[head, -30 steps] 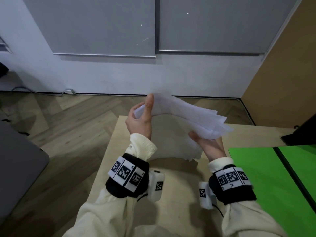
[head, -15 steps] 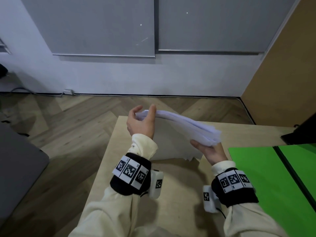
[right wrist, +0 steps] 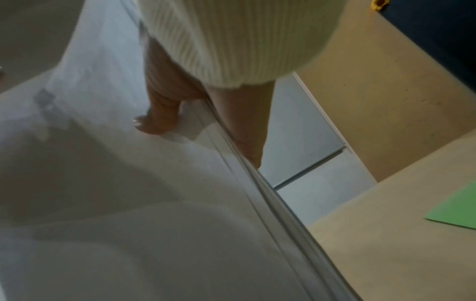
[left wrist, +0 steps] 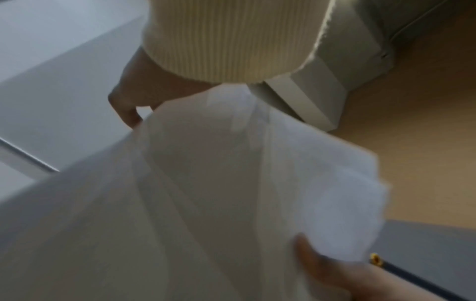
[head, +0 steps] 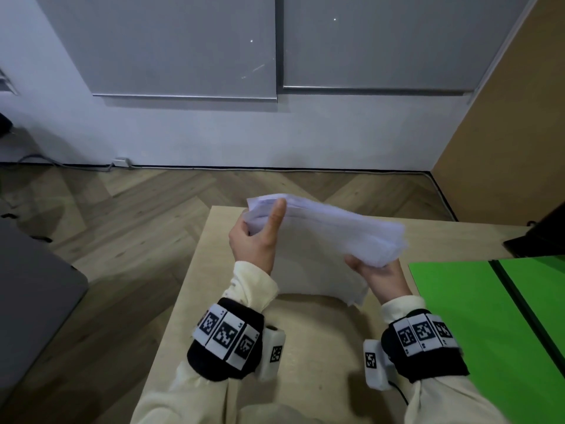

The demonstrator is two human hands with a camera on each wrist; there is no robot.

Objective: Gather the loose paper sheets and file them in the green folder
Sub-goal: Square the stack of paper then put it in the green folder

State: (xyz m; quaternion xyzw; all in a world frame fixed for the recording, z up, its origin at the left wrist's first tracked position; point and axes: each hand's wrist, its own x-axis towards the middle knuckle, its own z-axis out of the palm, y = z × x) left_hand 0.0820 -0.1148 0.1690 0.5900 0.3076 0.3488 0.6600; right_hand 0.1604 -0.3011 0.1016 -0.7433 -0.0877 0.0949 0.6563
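Left hand (head: 255, 243) pinching the far-left end of the sheets (head: 330, 237), thumb laid up across the near face, other fingers curled behind. Right hand (head: 380, 276) gripping the near-right end from beneath, fingers hidden under the stack, thumb on the near side. Sheets held between the two hands as one thick, sagging bundle, raised off the table (head: 305, 332), lower edges hanging down toward the wrists and ragged at the near-right corner. Edges not squared at the left end, several corners fanned out above the thumb.

Open folder (head: 458, 316) flat on the table just right of the right hand, not touching it, dark spine running diagonally through the green.

From the left wrist, blurred: sheets (left wrist: 206, 193) filling the frame, a fingertip of the left hand (left wrist: 322, 262) under their corner, the right hand (left wrist: 144, 89) at the far end below a cream cuff (left wrist: 226, 36).

From the right wrist: right hand (right wrist: 180, 101) with thumb pressed on the sheets (right wrist: 115, 203), fingers behind the edge; a green corner of the folder (right wrist: 458, 211) off to the right.
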